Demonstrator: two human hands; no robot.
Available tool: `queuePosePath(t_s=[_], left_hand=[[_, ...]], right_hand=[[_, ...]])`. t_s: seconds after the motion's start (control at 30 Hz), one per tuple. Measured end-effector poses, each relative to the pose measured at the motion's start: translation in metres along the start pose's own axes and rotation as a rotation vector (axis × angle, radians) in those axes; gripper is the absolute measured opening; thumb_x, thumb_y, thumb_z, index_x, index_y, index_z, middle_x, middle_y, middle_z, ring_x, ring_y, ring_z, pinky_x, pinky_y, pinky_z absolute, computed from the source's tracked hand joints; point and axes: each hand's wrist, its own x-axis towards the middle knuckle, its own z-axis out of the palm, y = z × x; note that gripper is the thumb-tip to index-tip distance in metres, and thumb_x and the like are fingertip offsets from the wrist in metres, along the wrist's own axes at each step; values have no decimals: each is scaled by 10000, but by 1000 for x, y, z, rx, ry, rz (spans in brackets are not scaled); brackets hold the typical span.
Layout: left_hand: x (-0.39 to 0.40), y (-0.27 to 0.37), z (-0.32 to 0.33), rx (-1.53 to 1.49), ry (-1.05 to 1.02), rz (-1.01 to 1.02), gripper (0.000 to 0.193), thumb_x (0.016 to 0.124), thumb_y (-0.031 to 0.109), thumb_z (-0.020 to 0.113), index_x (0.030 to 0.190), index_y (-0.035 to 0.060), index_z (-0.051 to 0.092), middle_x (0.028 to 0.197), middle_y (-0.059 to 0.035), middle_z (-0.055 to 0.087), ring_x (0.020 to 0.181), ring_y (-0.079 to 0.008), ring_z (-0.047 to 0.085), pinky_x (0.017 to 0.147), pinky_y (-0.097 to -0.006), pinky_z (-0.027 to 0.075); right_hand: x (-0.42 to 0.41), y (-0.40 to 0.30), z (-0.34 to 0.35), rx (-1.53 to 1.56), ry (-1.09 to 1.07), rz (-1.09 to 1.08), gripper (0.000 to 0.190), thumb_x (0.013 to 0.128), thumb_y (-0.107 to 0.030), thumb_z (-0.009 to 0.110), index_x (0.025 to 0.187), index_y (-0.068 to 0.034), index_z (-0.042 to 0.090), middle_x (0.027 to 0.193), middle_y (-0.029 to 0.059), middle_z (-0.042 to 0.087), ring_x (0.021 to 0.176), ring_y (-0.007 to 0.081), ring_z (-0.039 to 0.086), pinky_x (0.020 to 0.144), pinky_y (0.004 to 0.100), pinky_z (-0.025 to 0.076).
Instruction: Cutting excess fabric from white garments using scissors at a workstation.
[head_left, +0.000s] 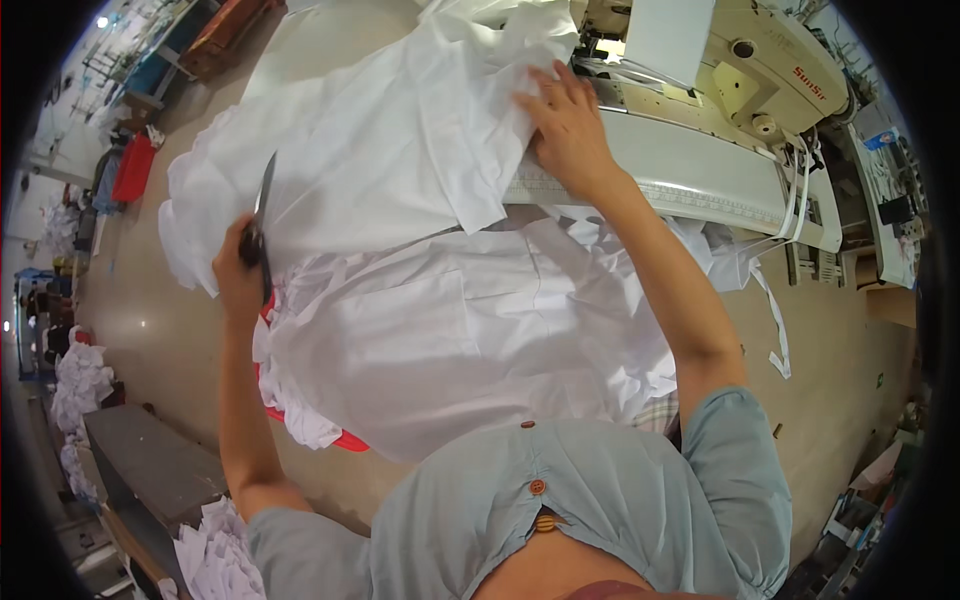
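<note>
My left hand (238, 262) grips a pair of dark-handled scissors (264, 191), blades pointing up and away from me. The scissors are over the left part of a white cloth garment piece (360, 142) spread across the sewing table. With fingers apart, my right hand (566, 124) rests on the right edge of that cloth, beside the needle area of an industrial sewing machine (750, 67). Across my lap and below the table edge lies more white fabric (390, 322), with a stitched patch pocket showing. The fingertips of my right hand partly cover the cloth edge.
A printed ruler scale (675, 196) runs along the machine bed's front edge. White tapes (799, 187) hang at its right end. A red container rim (352, 441) shows under the lap fabric. Left stand a grey bench (161, 457), white cloth heaps (81, 382) and a red bin (135, 166).
</note>
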Motion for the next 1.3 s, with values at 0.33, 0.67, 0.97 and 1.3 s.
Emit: queuePosePath(t_s=[0.33, 0.67, 0.97, 1.3], left_hand=[[-101, 102, -136, -16, -453, -297, 395, 673, -131, 486, 1023, 22, 589, 813, -46, 606, 780, -104, 554, 698, -240, 432], [-137, 97, -62, -309, -1033, -321, 403, 695, -102, 599, 1083, 4, 568, 879, -122, 606, 784, -202, 593, 741, -289, 475], [-15, 142, 4, -222, -802, 223, 551, 707, -80, 549, 1232, 65, 466, 1143, -167, 529, 1078, -358, 490, 923, -379, 382], [69, 163, 60, -23, -1273, 292, 729, 594, -12, 574, 1305, 45, 422, 1165, -183, 552, 1089, -360, 490, 945, -370, 366]], right_hand=[[-63, -29, -211, 423, -364, -205, 251, 635, -231, 585, 818, -61, 617, 631, 90, 464, 620, 314, 505, 588, 395, 402], [-183, -12, -206, 437, -1269, 283, 253, 696, -20, 623, 932, -107, 651, 812, 43, 594, 852, 243, 583, 989, 534, 274], [-83, -36, -64, 579, -324, 704, 486, 819, -466, 593, 936, 3, 641, 805, 153, 655, 730, 295, 624, 691, 340, 477], [-111, -69, -61, 1556, -219, 1271, 256, 812, -209, 705, 955, -2, 658, 850, 43, 660, 736, 80, 591, 669, 223, 471]])
